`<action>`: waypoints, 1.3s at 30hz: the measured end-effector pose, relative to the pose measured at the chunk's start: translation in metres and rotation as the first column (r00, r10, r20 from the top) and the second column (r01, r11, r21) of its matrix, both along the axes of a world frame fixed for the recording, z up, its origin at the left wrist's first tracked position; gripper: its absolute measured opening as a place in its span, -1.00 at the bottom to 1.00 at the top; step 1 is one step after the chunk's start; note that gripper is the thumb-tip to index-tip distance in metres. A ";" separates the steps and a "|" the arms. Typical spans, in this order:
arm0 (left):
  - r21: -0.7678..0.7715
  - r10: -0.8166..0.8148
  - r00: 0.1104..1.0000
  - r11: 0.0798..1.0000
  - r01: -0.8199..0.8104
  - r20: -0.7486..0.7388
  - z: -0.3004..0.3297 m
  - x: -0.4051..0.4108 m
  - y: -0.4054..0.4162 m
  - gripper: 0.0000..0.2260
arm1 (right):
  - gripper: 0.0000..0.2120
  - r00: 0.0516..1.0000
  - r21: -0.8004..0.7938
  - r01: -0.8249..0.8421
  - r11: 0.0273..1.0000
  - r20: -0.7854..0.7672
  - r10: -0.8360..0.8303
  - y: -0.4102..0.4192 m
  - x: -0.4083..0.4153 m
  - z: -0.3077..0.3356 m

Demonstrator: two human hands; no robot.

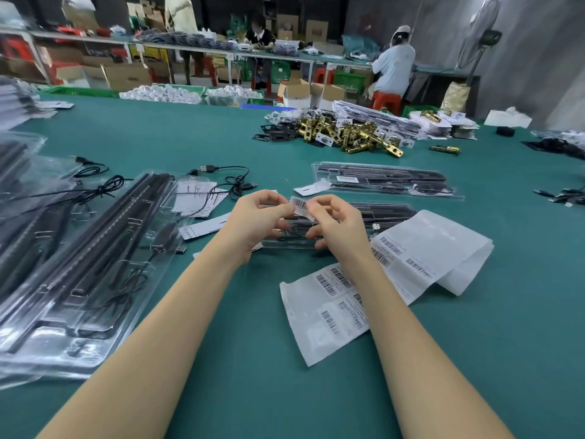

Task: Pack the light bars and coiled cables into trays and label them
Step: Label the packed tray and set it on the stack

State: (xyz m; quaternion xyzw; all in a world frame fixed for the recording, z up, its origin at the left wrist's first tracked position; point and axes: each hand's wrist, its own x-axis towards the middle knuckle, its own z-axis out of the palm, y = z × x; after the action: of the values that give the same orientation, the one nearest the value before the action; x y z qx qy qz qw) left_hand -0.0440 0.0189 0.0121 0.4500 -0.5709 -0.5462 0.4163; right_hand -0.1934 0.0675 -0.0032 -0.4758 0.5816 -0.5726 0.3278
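My left hand (264, 217) and right hand (332, 220) both pinch a small white barcode sticker (300, 205) over the clear plastic tray (392, 213), mid-tabletop.

- This is a packing workshop in a small factory: the long green work table (158, 131) carries goods in bulk.
- On the table's far side lies a heap of brass lock parts (351, 134).
- Behind the table, two workers (394, 63) sit at a bench among cardboard boxes (126, 76).
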 end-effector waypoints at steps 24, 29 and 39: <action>-0.352 0.102 0.901 0.934 0.059 0.421 -0.012 0.031 -0.013 -0.97 | -0.93 0.936 -0.048 0.115 0.992 -0.331 -0.124 -0.016 0.006 -0.022; -0.339 0.123 0.900 0.940 0.029 0.418 -0.016 0.029 -0.013 -0.91 | -0.92 0.924 -0.060 0.136 0.989 -0.353 -0.149 -0.018 0.006 -0.023; -0.358 0.151 0.886 0.934 0.018 0.438 -0.018 0.027 -0.011 -0.94 | -0.92 0.915 -0.044 0.135 0.990 -0.378 -0.142 -0.017 0.007 -0.022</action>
State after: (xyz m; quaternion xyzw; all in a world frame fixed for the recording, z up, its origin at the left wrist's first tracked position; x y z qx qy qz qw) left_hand -0.0168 0.0079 -0.0055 0.5039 -0.7251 -0.2984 0.3622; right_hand -0.1866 0.0500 -0.0253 -0.5381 0.6614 -0.4962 0.1637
